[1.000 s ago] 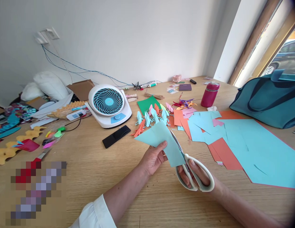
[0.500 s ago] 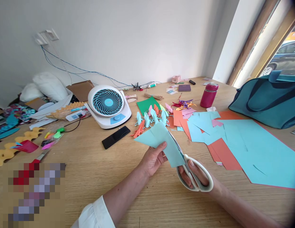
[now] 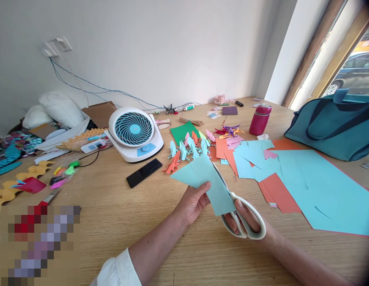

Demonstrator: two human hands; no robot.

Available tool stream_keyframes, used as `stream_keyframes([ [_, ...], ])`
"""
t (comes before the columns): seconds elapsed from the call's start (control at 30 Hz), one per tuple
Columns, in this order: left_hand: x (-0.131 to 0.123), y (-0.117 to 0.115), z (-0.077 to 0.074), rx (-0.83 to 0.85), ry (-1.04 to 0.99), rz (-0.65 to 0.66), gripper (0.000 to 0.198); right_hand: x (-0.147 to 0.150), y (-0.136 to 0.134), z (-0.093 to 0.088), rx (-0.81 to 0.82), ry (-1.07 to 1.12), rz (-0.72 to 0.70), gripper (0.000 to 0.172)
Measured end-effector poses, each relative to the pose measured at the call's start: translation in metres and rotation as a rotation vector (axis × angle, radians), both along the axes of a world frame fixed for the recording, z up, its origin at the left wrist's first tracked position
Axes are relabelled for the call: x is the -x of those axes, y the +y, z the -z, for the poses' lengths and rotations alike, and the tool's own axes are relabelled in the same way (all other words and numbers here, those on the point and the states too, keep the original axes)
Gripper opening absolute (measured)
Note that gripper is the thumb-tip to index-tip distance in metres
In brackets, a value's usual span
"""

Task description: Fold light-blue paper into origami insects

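A light blue paper sheet [image 3: 206, 180] is held above the table [image 3: 113, 214], pinched by the left hand [image 3: 193, 202]. The right hand [image 3: 246, 222] grips white scissors [image 3: 238, 212], blades along the sheet's right edge. Folded paper figures [image 3: 189, 149] lie just beyond.

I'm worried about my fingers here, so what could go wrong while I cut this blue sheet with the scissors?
The left hand pinches the blue sheet with its thumb close to the blades of the scissors in the right hand, so a long snip might nick it. The sheet is held above the table by one side only, so it may flex and the cut may wander.
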State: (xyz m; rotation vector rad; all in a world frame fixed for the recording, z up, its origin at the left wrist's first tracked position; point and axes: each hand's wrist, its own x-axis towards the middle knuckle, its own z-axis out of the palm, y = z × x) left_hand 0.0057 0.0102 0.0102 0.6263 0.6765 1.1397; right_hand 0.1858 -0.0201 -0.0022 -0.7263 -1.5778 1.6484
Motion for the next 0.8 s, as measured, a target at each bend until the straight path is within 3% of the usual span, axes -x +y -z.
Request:
stream_keyframes([
  [0.47,0.001,0.0066,0.0033,0.016,-0.1,-0.129,0.032,-0.001,-0.0021,-0.0034,0.018,-0.019,-0.01,0.058],
  [0.8,0.003,0.0048,0.0015,0.027,-0.064,-0.114,0.034,-0.0012,-0.0018,0.0021,0.022,0.012,-0.024,0.058],
])
